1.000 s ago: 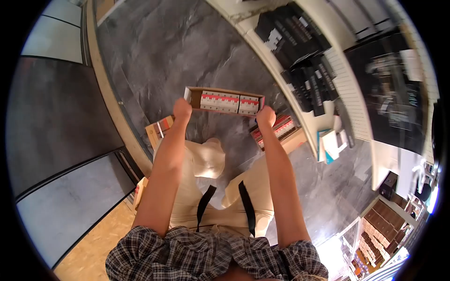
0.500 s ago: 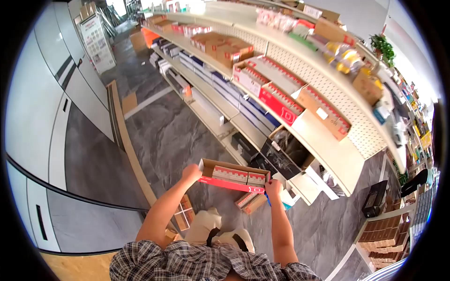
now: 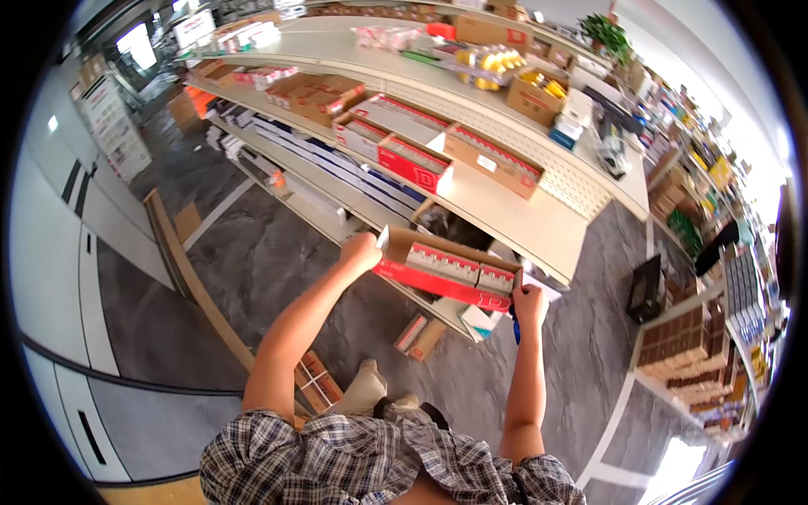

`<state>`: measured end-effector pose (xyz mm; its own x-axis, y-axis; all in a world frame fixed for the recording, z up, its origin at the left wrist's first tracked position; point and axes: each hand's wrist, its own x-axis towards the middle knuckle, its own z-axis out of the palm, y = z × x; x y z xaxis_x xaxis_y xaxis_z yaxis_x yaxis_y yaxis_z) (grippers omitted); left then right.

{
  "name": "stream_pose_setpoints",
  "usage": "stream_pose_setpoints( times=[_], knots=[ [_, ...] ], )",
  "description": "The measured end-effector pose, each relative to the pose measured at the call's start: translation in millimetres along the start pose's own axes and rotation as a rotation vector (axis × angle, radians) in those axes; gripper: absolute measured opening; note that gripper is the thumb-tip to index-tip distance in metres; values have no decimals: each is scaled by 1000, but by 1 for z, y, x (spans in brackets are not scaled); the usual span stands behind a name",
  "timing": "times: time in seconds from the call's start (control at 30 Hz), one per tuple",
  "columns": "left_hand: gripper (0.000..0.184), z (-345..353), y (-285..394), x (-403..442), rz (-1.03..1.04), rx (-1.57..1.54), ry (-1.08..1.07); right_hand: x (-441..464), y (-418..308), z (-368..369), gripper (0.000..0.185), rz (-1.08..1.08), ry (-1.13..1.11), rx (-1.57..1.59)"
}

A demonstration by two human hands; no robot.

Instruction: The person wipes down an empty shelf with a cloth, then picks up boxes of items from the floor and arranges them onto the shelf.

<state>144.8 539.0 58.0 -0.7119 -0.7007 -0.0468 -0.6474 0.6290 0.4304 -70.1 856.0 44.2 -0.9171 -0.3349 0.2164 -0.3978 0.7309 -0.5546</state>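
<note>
A long open box (image 3: pixel 438 282) with a red front hangs in the air, tilted down to the right. Red and white modules (image 3: pixel 444 263) stand in a row inside it, with a bare gap at the left end. My left hand (image 3: pixel 361 252) is closed on the box's left end. At the right end, my right hand (image 3: pixel 530 306) grips the box, and something blue shows just below its fingers. Behind the box is a shelf (image 3: pixel 513 225) that holds similar boxes, among them a red one (image 3: pixel 414 165) and a brown one (image 3: pixel 492 160).
Cabinets (image 3: pixel 160 337) line the left side. On the floor lie a small box of modules (image 3: pixel 419 337) and an open carton (image 3: pixel 317 381) near my legs. Stacked brown boxes (image 3: pixel 677 341) and a black case (image 3: pixel 645 289) stand at the right.
The view has lifted from the floor to the shelves. Both hands have raised the box and carried it up and toward the shelf, still holding its two ends.
</note>
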Motion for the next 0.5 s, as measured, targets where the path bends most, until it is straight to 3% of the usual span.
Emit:
stream_pose_setpoints(
  times=[0.27,0.33,0.5],
  knots=[
    [26,-12,116,109,337,38,17,37,23,-61,25,163,276,-63],
    [17,-21,139,144,410,66,22,56,17,-64,26,190,314,-69],
    [19,-23,165,249,514,45,46,111,-9,-48,27,255,406,-72]
  ],
)
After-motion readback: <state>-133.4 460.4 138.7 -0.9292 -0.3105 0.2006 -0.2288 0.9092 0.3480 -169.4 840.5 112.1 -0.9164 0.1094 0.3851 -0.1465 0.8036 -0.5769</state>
